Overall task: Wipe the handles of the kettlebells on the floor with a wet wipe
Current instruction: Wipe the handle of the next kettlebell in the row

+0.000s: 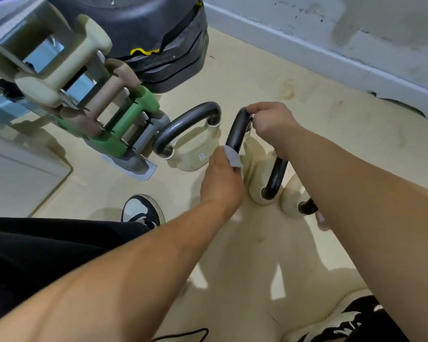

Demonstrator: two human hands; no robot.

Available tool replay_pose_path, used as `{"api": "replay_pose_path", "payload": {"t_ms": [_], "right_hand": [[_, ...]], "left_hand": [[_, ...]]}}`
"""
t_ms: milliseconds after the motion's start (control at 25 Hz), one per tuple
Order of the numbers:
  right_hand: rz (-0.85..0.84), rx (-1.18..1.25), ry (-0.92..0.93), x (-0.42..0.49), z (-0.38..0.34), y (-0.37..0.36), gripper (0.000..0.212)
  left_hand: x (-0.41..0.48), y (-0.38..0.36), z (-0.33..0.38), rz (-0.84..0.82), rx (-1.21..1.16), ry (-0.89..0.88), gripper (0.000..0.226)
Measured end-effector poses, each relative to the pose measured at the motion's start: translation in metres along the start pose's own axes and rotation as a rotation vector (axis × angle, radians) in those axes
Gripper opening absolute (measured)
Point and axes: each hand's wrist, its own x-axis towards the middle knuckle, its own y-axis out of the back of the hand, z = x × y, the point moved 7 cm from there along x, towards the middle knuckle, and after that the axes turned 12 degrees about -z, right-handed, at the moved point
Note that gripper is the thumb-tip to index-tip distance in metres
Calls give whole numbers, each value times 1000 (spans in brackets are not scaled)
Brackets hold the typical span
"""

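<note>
Several cream kettlebells with dark metal handles stand on the floor. The left one (195, 154) is marked 8 and stands untouched. My right hand (272, 122) grips the top of the middle kettlebell's handle (237, 134). My left hand (220, 178) pinches a grey-white wet wipe (232, 156) around the lower part of that same handle. To the right another kettlebell (262, 176) shows its handle (277, 178), and a further one (294, 198) is partly hidden by my right forearm.
A rack of cream, tan, green and grey dumbbells (104, 112) leans at the left, close to the kettlebells. Stacked black step platforms (158, 40) sit behind. A pale wall with skirting (331, 53) runs at the right. My shoes (141, 211) flank the work spot.
</note>
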Motion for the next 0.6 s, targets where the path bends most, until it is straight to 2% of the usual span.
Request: {"api": "replay_pose_path", "payload": {"t_ms": [80, 160, 240, 280, 360, 440, 520, 600], "right_hand": [[88, 40, -5, 8, 2, 16, 39], [158, -65, 9, 11, 6, 30, 38], [170, -144, -11, 11, 18, 37, 18], [154, -126, -46, 13, 27, 39, 8], [161, -13, -111, 18, 48, 47, 9], [202, 118, -154, 21, 66, 57, 13], [251, 222, -176, 20, 78, 65, 17], [209, 190, -179, 20, 84, 64, 20]], "left_hand": [[30, 6, 16, -76, 151, 47, 32], [61, 5, 45, -84, 536, 7, 55], [88, -3, 77, -102, 878, -56, 67], [103, -6, 87, -163, 980, -58, 62], [130, -16, 97, -362, 1071, -46, 48], [143, -18, 98, -475, 1127, -9, 44], [144, -21, 97, -483, 1160, -6, 50], [131, -19, 103, -414, 1146, -4, 52]]}}
